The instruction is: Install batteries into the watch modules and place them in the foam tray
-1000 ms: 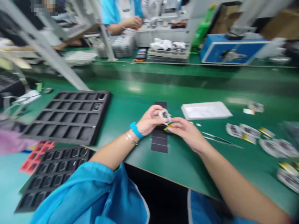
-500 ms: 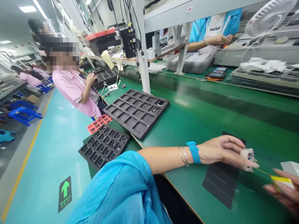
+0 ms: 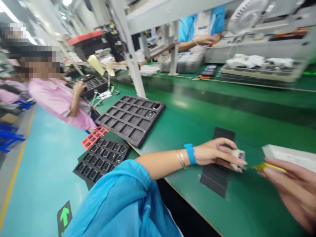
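My left hand [image 3: 217,154], with a blue wrist strap and two bangles, is closed on a small whitish block-shaped part [image 3: 237,158] with a darker end. It hovers over a dark mat [image 3: 214,181] on the green bench. At the right, my right hand [image 3: 291,184] pinches a thin flat piece with a yellow edge [image 3: 271,167], which looks like a small pouch battery. A thin strand seems to run from its tip toward the whitish part; blur hides whether they join. Close by my right hand lies a white box [image 3: 291,156].
A large black foam tray [image 3: 123,115] holds two watch-like modules. Left of it are a second black tray [image 3: 103,154] filled with square watch-like parts and a red tray [image 3: 95,136]. A bench post [image 3: 135,72] stands behind. A co-worker in pink [image 3: 56,98] sits left, another across [image 3: 199,29].
The camera has turned right, so the scene shifts left. More of my right hand and the white box show. The yellow-edged piece now appears nearly edge-on, while both hands keep their holds.
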Motion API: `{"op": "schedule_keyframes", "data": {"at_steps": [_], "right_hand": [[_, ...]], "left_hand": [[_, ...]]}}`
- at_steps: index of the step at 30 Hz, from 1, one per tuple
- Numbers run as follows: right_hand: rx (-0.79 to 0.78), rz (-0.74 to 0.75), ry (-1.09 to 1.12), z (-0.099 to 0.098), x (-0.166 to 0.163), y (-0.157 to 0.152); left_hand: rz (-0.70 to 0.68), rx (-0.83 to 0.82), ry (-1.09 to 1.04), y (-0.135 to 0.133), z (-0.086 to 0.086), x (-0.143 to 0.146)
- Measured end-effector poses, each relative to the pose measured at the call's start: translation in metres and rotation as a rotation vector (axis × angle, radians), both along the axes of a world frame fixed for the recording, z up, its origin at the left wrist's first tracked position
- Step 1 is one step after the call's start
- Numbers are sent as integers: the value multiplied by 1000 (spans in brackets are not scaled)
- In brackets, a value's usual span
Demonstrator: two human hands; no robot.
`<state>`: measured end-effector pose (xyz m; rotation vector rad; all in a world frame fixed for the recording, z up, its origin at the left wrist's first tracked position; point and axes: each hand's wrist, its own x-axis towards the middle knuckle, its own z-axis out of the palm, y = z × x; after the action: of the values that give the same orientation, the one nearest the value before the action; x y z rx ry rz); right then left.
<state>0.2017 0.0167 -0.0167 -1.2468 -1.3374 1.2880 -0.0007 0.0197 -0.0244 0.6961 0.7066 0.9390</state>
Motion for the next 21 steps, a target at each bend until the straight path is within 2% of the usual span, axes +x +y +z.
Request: {"op": "schedule_keyframes", "data": {"at_steps": [2,5,11,21], "right_hand": [[40,-40,-26,10,-4,-5],[227,-19,-15,21,-9,-11],[477,39,-50,26,-17,-18],[562,72,-177,19,-18,-17]], "left_hand": [[-24,13,-23,-10,8,-1],[-113,24,-31,-18,18,-3],[-165,-3,-1,-19,25,-3],[-206,-17,36,-21,25,0]]}}
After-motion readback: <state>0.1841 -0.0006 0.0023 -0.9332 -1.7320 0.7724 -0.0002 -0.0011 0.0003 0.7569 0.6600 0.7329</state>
